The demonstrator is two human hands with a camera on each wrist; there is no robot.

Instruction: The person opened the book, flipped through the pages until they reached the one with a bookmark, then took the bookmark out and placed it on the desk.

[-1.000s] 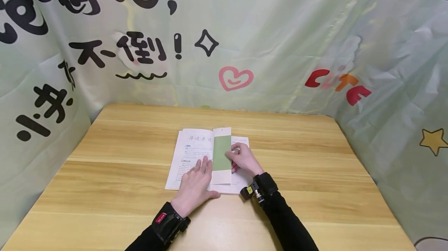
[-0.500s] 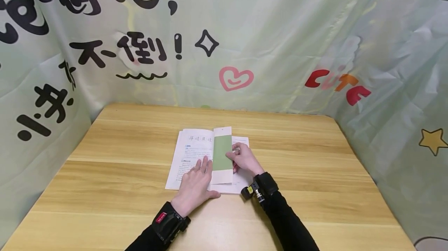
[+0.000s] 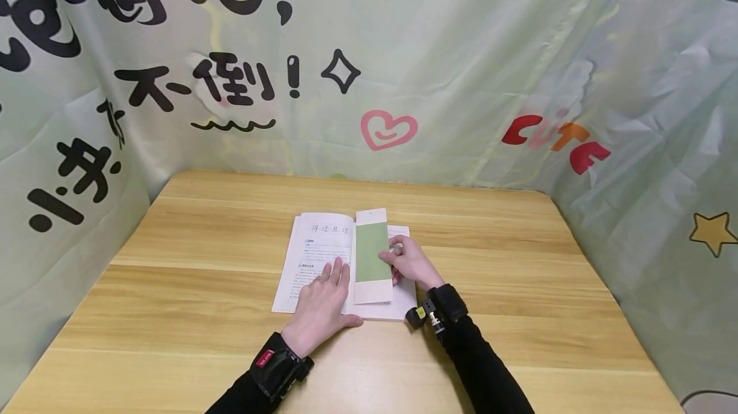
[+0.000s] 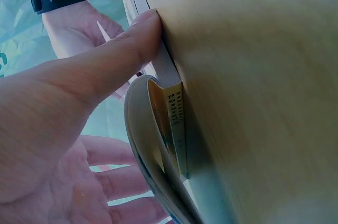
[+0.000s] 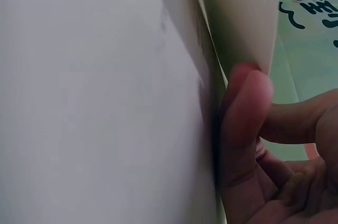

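Observation:
An open book lies with printed text on its left page. My left hand rests on that page with straight fingers; in the left wrist view its thumb lies along the book's lower edge. A tall green-and-white bookmark with a small dot near its top covers part of the right page beside the fold. My right hand pinches the bookmark's right edge between thumb and fingers. In the right wrist view, the pinched edge of the bookmark stands lifted from the pale page.
The book lies on a wooden table with a light grain. A pale green cloth printed with dark characters, a pink heart and the word CUTE hangs behind the table and along both sides.
My right hand has moved slightly to the right with the bookmark, which shows a little wider and further from the fold. My left hand has stayed in place.

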